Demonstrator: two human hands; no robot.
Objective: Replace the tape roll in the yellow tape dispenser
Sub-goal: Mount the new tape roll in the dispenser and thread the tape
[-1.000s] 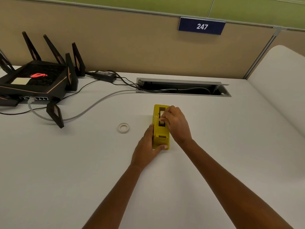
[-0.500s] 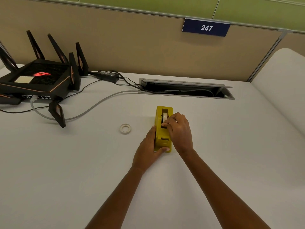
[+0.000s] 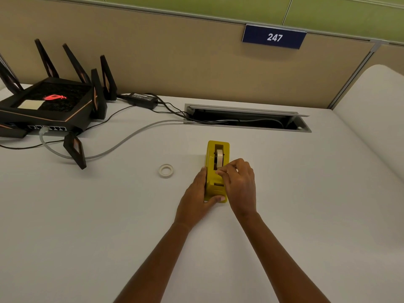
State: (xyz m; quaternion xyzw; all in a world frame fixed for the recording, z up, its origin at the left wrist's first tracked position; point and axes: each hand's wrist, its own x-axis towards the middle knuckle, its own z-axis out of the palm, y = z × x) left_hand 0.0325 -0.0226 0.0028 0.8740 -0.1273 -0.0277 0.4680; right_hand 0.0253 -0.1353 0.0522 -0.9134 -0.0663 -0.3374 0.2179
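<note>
The yellow tape dispenser (image 3: 213, 184) stands on the white desk (image 3: 306, 193), its long axis running away from me. A white tape roll (image 3: 219, 157) sits upright in its slot. My left hand (image 3: 197, 199) clasps the dispenser's left side and near end, thumb across the front. My right hand (image 3: 239, 185) rests on its right side, thumb and forefinger pinched on the tape's free end just past the roll, above the cutter end. A second, thin white tape roll (image 3: 166, 171) lies flat on the desk, to the left of the dispenser.
A black router (image 3: 50, 106) with several antennas stands at the back left, with a grey cable (image 3: 122, 141) and black leads running to an open cable hatch (image 3: 247, 119) behind the dispenser. A beige partition bearing a 247 sign (image 3: 274, 37) closes off the back.
My right hand has slid toward me along the dispenser, from over the roll slot to near the cutter end, uncovering the roll. The left hand keeps its hold.
</note>
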